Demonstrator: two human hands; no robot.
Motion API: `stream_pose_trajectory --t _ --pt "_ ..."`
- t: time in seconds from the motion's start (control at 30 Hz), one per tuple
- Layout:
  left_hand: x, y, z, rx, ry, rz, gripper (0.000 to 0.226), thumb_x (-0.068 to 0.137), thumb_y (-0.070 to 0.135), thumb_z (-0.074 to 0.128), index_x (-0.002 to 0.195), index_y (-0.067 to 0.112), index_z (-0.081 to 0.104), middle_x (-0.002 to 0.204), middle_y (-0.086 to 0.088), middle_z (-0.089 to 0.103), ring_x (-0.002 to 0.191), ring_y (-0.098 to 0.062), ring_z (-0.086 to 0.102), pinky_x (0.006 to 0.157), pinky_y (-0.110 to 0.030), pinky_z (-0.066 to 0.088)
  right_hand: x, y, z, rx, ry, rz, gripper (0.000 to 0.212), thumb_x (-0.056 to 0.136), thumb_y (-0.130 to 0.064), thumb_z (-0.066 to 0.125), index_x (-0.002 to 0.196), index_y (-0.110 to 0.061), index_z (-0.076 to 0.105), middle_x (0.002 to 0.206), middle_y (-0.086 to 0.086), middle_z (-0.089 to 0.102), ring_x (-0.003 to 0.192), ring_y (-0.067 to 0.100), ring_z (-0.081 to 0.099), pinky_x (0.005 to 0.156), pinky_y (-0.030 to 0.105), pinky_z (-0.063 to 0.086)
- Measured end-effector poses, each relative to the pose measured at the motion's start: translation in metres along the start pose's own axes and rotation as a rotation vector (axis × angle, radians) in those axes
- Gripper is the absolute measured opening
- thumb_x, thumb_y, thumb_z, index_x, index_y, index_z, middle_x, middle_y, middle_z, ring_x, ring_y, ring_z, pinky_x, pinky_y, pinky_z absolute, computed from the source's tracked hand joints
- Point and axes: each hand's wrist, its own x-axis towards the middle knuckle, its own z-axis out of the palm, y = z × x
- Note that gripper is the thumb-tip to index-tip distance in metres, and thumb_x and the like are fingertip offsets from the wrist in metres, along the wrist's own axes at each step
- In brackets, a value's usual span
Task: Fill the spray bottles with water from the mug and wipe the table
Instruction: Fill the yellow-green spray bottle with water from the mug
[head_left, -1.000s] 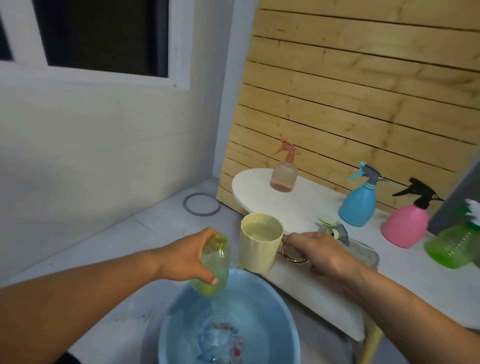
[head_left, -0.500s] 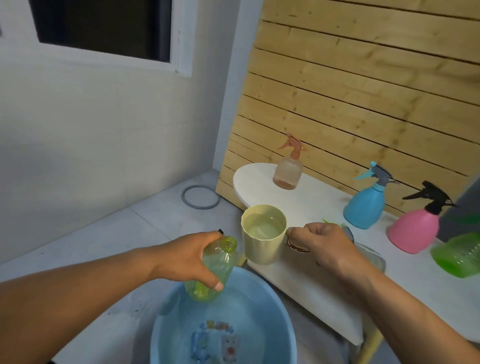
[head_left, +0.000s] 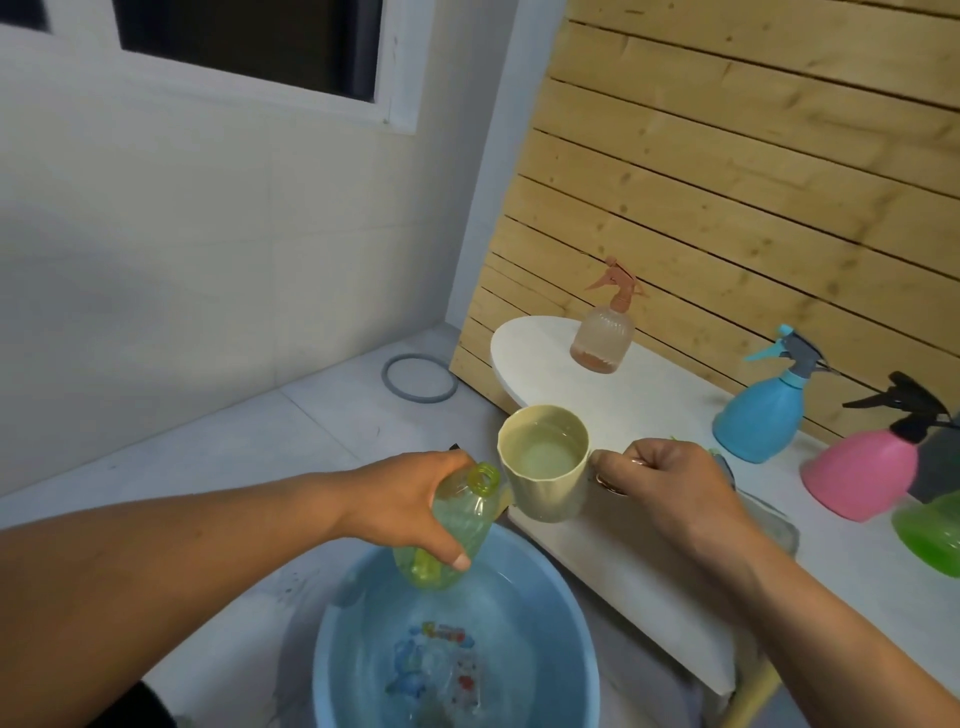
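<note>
Head view: over the blue basin (head_left: 332, 649), the left hand (head_left: 410, 506) grips an uncapped yellow-green bottle (head_left: 457, 525), tilted; the right hand (head_left: 660, 488) clasps the full mug (head_left: 543, 462) by its handle just beside its mouth (pouring not yet begun). Other spray bottles and wiping the table (head_left: 623, 561) apparently remain.

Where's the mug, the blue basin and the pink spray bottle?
Mug (head_left: 545, 499): head view, on its cream outer wall.
Blue basin (head_left: 530, 587): head view, on its inner wall.
Pink spray bottle (head_left: 857, 478): head view, on its body.

Cream mug (head_left: 543, 470) holding water, uncapped green bottle (head_left: 457, 525) tilted beside it
</note>
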Motion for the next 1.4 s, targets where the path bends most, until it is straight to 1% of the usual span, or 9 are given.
stream_pose_trajectory --t 0.07,0.2,0.33,0.53,0.83,0.93,1.1,1.2,1.4 --pt "0.0 0.0 0.001 0.012 -0.006 -0.006 0.068 0.066 0.046 0.095 0.12 0.039 0.053 0.114 0.016 0.064 0.106 -0.006 0.064 0.094 -0.033 0.058 -0.001 0.0 0.001 -0.026 0.015 -0.013 0.049 0.082 -0.05 0.073 0.066 -0.005 0.061 0.051 -0.004 0.046 0.055 0.014 0.041 0.056 0.032 0.036" --pt "0.0 0.002 0.002 0.041 -0.005 -0.014 0.069 0.068 0.046 0.095 0.121 0.038 0.052 0.115 0.016 0.063 0.107 -0.006 0.062 0.093 -0.03 0.057 -0.003 0.0 0.001 -0.072 0.033 -0.026 0.047 0.084 -0.049 0.073 0.066 -0.007 0.062 0.049 -0.007 0.046 0.055 0.014 0.043 0.056 0.031 0.037" --pt "0.0 0.004 0.004 0.066 -0.018 -0.022 0.076 0.068 0.048 0.094 0.129 0.036 0.05 0.118 0.016 0.062 0.11 -0.007 0.061 0.096 -0.032 0.056 -0.004 0.0 0.002 -0.104 0.037 -0.043 0.044 0.085 -0.05 0.072 0.066 -0.01 0.066 0.052 -0.001 0.052 0.056 0.014 0.046 0.055 0.032 0.04" --pt "0.0 0.009 0.007 0.128 -0.031 -0.028 0.08 0.069 0.049 0.093 0.133 0.034 0.048 0.121 0.014 0.061 0.111 -0.009 0.06 0.096 -0.032 0.055 -0.005 -0.001 0.004 -0.122 0.039 -0.064 0.047 0.085 -0.051 0.071 0.064 -0.01 0.064 0.055 0.004 0.053 0.056 0.016 0.046 0.055 0.033 0.039" --pt "-0.002 0.01 0.006 0.148 -0.039 -0.039 0.08 0.07 0.049 0.093 0.134 0.032 0.048 0.123 0.013 0.061 0.113 -0.011 0.059 0.098 -0.034 0.055 -0.007 -0.002 0.005 -0.156 0.04 -0.072 0.045 0.087 -0.051 0.07 0.063 -0.014 0.062 0.053 -0.001 0.052 0.056 0.016 0.047 0.054 0.031 0.039" --pt "-0.002 0.009 0.006 0.159 -0.045 -0.046 0.081 0.07 0.05 0.093 0.134 0.032 0.048 0.124 0.012 0.061 0.113 -0.012 0.059 0.098 -0.035 0.055 -0.008 -0.004 0.006 -0.176 0.047 -0.085 0.045 0.088 -0.05 0.07 0.062 -0.014 0.061 0.054 0.0 0.053 0.056 0.017 0.047 0.054 0.031 0.038" --pt "-0.002 0.009 0.006 0.165 -0.046 -0.049 0.081 0.071 0.048 0.092 0.136 0.031 0.047 0.125 0.012 0.06 0.114 -0.012 0.059 0.096 -0.03 0.054 -0.006 -0.004 0.01 -0.22 0.07 -0.095 0.045 0.087 -0.051 0.069 0.062 -0.014 0.06 0.053 0.0 0.053 0.056 0.018 0.049 0.053 0.031 0.038" --pt "-0.002 0.008 0.006 0.171 -0.047 -0.054 0.082 0.071 0.048 0.092 0.137 0.031 0.046 0.125 0.012 0.06 0.114 -0.012 0.059 0.097 -0.032 0.054 -0.005 -0.004 0.011 -0.221 0.077 -0.1 0.045 0.086 -0.051 0.069 0.063 -0.014 0.06 0.055 0.002 0.055 0.057 0.018 0.05 0.053 0.032 0.039" --pt "-0.003 0.008 0.006 0.17 -0.056 -0.059 0.083 0.072 0.047 0.092 0.138 0.031 0.046 0.127 0.011 0.06 0.115 -0.013 0.059 0.099 -0.034 0.054 -0.006 -0.005 0.012 -0.223 0.089 -0.113 0.046 0.086 -0.05 0.069 0.061 -0.014 0.058 0.051 -0.001 0.051 0.055 0.018 0.047 0.052 0.031 0.036"
